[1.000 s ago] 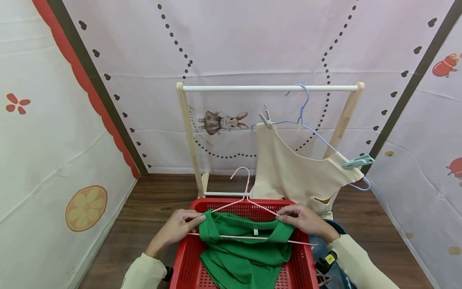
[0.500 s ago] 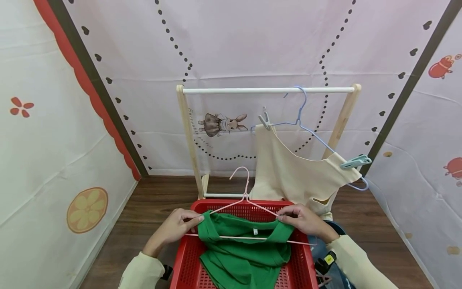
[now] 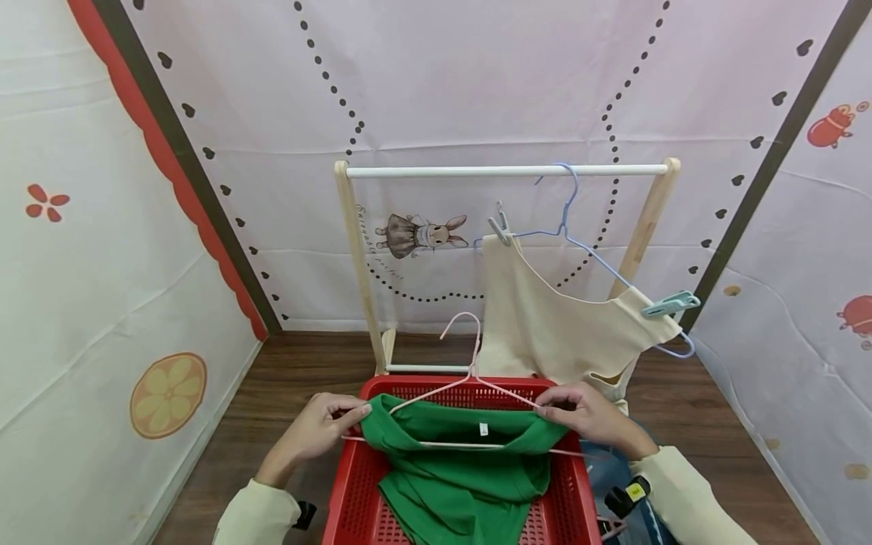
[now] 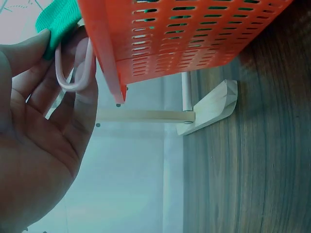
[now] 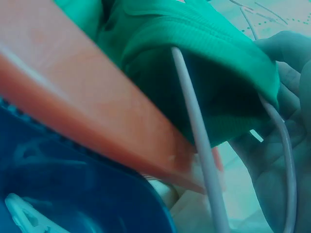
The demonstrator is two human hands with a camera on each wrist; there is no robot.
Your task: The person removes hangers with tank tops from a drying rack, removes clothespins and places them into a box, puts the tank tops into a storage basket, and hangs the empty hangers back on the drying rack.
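Observation:
A green top point(image 3: 470, 492) with a small white neck label lies over the red basket point(image 3: 341, 484). A pink hanger point(image 3: 470, 363) is threaded through it, hook up and pointing left, lower bar crossing the neck opening. My left hand point(image 3: 320, 431) pinches the top's left shoulder between thumb and fingers; in the left wrist view the hanger's rounded end point(image 4: 73, 87) pokes out by the fingers. At the other shoulder my right hand point(image 3: 593, 416) pinches the fabric. In the right wrist view the hanger's right end point(image 5: 286, 165) runs out of the sleeve opening.
Behind the basket stands a rack with a white rail point(image 3: 436, 172). A cream top point(image 3: 545, 318) hangs there from a blue hanger point(image 3: 565, 212), held by a grey clothespin point(image 3: 500, 228) and a teal clothespin point(image 3: 671, 304). A blue tub point(image 5: 73, 179) with clothespins sits right of the basket.
Both hands have drawn slightly apart, pulling the green top's shoulders wider and its neck opening flatter. The pink hanger's hook has shifted a little to the right.

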